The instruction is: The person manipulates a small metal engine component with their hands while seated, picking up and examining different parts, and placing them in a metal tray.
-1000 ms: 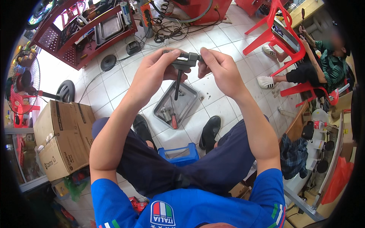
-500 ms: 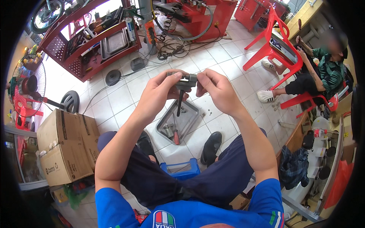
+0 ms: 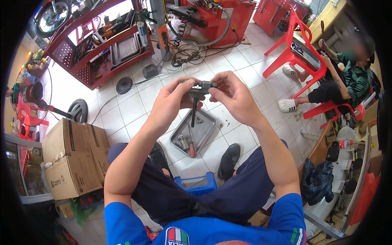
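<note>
- From the head we look down, fisheye-wide, over our left hand (image 3: 173, 94) and right hand (image 3: 233, 98).
- Nearest: blue shirt (image 3: 222, 224), six o'clock; farther: red cart (image 3: 84, 76), ten o'clock.

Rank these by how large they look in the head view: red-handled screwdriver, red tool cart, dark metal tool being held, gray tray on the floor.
1. Red tool cart
2. Gray tray
3. Dark metal tool, partly covered by fingers
4. Red-handled screwdriver

The held tool is nearer the camera, so true sizes of the last two are unsure.

Cardboard boxes (image 3: 72, 157) — red tool cart (image 3: 88, 76)
</note>
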Tool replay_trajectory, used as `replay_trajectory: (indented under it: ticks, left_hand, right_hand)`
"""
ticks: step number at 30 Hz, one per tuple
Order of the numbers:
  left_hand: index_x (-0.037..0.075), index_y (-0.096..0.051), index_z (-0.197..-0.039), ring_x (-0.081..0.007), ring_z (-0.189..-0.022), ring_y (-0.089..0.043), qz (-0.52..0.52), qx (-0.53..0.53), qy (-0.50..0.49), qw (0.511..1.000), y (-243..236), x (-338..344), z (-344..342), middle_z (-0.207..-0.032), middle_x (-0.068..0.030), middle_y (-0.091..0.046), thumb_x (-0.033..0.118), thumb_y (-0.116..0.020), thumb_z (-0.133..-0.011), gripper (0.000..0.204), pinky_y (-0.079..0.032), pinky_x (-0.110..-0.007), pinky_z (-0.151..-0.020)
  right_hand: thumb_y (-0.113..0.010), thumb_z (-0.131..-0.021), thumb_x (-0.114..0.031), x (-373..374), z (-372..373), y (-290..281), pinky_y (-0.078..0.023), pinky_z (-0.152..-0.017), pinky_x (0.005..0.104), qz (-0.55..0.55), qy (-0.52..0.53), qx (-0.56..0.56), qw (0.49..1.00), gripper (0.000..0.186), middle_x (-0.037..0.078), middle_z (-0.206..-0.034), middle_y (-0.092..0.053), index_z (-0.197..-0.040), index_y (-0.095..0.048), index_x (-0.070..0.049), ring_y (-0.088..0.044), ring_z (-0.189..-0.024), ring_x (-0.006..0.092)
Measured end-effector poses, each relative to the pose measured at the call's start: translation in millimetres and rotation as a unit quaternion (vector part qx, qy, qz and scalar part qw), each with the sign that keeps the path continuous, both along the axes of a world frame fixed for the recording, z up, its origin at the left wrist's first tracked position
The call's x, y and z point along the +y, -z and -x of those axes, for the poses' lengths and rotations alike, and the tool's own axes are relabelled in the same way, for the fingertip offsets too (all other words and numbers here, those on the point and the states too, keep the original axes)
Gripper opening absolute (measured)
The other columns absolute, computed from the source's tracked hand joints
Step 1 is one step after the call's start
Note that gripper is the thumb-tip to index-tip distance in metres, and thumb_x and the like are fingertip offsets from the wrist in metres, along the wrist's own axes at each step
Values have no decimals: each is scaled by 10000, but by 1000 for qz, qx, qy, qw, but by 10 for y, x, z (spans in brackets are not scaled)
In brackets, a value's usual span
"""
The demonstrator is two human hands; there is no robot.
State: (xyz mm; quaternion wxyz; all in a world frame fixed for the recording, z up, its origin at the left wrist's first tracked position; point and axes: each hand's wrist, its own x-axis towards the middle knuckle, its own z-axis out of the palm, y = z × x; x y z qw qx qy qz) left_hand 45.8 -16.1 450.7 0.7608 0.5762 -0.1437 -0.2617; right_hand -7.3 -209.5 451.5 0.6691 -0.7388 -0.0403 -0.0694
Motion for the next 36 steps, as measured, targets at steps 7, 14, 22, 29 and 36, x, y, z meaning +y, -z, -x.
replay_trajectory:
  ticks: [7, 14, 22, 29, 36]
  left_hand:
    - [-11, -573, -1205, -228, -851, -702, -7, -4, 9, 1000, 22, -36, 27, -1013, -153, -686, 239, -482, -1017, 326, -564, -351, -793]
    - [-22, -572, -1201, -237, -853, -702, 3, 6, -9, 1000, 0, -36, 9, -1019, -157, -686, 236, -470, -1021, 331, -564, -352, -795]
    - [-19, -574, -1195, -237, -859, -701, 7, 14, -15, 1000, 8, -29, 18, -1004, -160, -682, 239, -474, -1021, 327, -565, -353, -798]
    - [-9, -570, -1198, -240, -854, -703, 3, 1, -1, 1000, 19, -24, 22, -993, -164, -688, 236, -474, -1020, 317, -564, -359, -802]
    - [-8, -571, -1189, -238, -864, -703, 11, 3, -7, 1000, 19, 4, 4, -1001, -156, -686, 225, -475, -1018, 304, -562, -354, -796]
  right_hand:
    - [-566, -1013, -366, -220, -37, 78, -513, -728, 272, 26, -62, 102, 992, 363, 63, -861, -621, -1047, -583, -5, -623, -780, 126]
    - [-589, -1002, -348, -111, -1, -45, -515, -709, 275, 8, -6, 24, 1000, 348, 72, -857, -635, -1013, -614, 0, -629, -772, 123]
    - [-600, -989, -403, -112, 1, -27, -518, -701, 262, 31, -15, 22, 999, 408, 77, -855, -645, -1030, -617, 3, -636, -758, 128]
    - [-612, -983, -395, -192, -37, -22, -523, -698, 268, 5, -30, 115, 993, 401, 75, -855, -647, -1044, -612, 2, -640, -752, 132]
    - [-578, -992, -443, -151, -11, -43, -521, -692, 269, -14, -17, 59, 998, 457, 71, -830, -663, -977, -647, 8, -640, -745, 127]
